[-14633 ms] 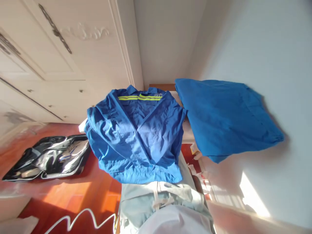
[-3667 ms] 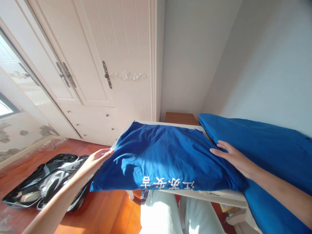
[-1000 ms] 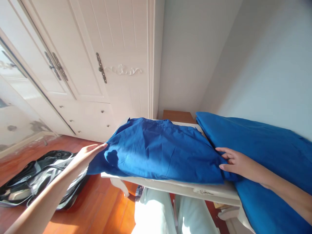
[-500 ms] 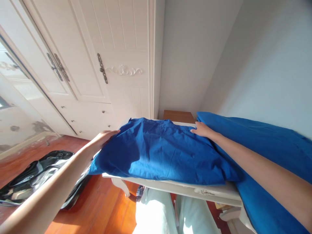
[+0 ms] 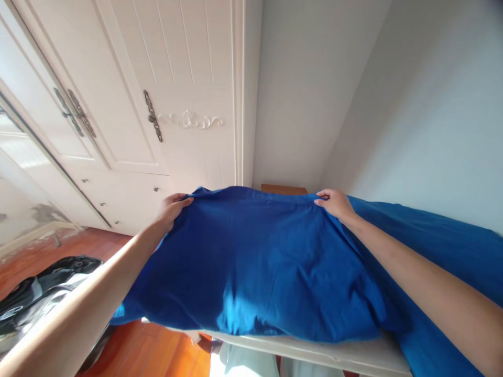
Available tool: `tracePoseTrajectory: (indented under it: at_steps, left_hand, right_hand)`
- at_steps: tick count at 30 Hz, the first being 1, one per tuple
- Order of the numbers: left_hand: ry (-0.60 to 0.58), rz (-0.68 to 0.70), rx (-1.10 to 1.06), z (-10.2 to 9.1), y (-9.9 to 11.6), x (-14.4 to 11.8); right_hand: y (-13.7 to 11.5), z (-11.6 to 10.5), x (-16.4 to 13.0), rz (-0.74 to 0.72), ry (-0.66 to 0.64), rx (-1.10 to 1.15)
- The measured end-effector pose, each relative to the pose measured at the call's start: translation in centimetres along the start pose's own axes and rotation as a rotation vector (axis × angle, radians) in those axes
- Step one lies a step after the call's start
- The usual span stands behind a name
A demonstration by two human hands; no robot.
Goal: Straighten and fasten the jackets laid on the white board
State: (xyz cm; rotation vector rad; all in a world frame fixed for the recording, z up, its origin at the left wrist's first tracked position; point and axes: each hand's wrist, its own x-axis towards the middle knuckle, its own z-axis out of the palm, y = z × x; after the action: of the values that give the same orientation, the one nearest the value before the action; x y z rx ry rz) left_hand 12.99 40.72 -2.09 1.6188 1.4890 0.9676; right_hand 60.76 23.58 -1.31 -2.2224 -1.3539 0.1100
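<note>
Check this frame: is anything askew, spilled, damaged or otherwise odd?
Nothing looks damaged or spilled. The left hand and right hand grip the far edge of the blue garment, which hangs over the near-left edge of the white table. A crumpled black bag lies on the wood floor.

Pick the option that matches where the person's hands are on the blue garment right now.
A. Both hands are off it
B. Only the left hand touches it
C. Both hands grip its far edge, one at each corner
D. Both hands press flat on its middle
C: the left hand and the right hand each pinch a far corner of the blue garment, lifting that edge.
</note>
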Motion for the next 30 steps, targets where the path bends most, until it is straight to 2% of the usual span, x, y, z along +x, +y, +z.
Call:
tracePoseTrajectory:
  at_steps: [5, 8, 11, 13, 15, 16, 18, 20, 21, 23, 26, 28, 30]
  left_hand:
    - [0.070, -0.014, 0.255, 2.4, -3.1, 1.3]
    - [0.083, 0.024, 0.376, 2.4, -3.5, 1.7]
    - [0.105, 0.090, 0.457, 0.6, -2.4, 0.6]
    - [0.093, 0.181, 0.489, -1.0, -1.8, -1.4]
    - [0.000, 0.335, 0.522, -2.3, -1.8, -4.1]
    - [-0.094, 0.452, 0.561, -2.8, -2.1, -5.4]
    - [-0.274, 0.566, 0.651, -3.4, -3.4, -7.6]
    - [-0.421, 0.546, 0.725, -3.6, -5.0, -8.9]
    - [-0.466, 0.511, 0.745, -3.6, -5.8, -9.2]
    - [-0.490, 0.460, 0.753, -3.5, -7.0, -9.3]
    - [-0.466, 0.453, 0.720, -3.7, -7.8, -9.0]
    - [-0.464, 0.449, 0.693, -4.1, -7.6, -8.6]
    - [-0.456, 0.443, 0.683, -4.4, -6.7, -7.9]
  right_hand:
    - [0.1, 5.2, -0.3, -0.009, -0.077, -0.127]
    - [0.6, 7.1, -1.2, -0.032, -0.101, -0.182]
    - [0.3, 6.4, -1.5, -0.041, -0.064, -0.212]
    - [-0.8, 5.2, -2.1, -0.080, -0.027, -0.215]
    - [-2.2, 4.3, -3.5, -0.173, -0.003, -0.198]
    - [-2.8, 4.0, -4.4, -0.250, -0.009, -0.181]
    - [-3.5, 4.0, -6.7, -0.470, -0.107, -0.141]
    - [-2.9, 4.6, -8.5, -0.656, -0.325, -0.111]
    - [-2.1, 4.9, -9.1, -0.693, -0.438, -0.103]
    - [-0.1, 5.5, -9.6, -0.642, -0.575, -0.099]
    - [2.2, 5.6, -9.1, -0.527, -0.569, -0.068]
    - [2.5, 5.1, -8.8, -0.489, -0.556, -0.047]
    - [1.7, 4.5, -8.8, -0.462, -0.552, -0.046]
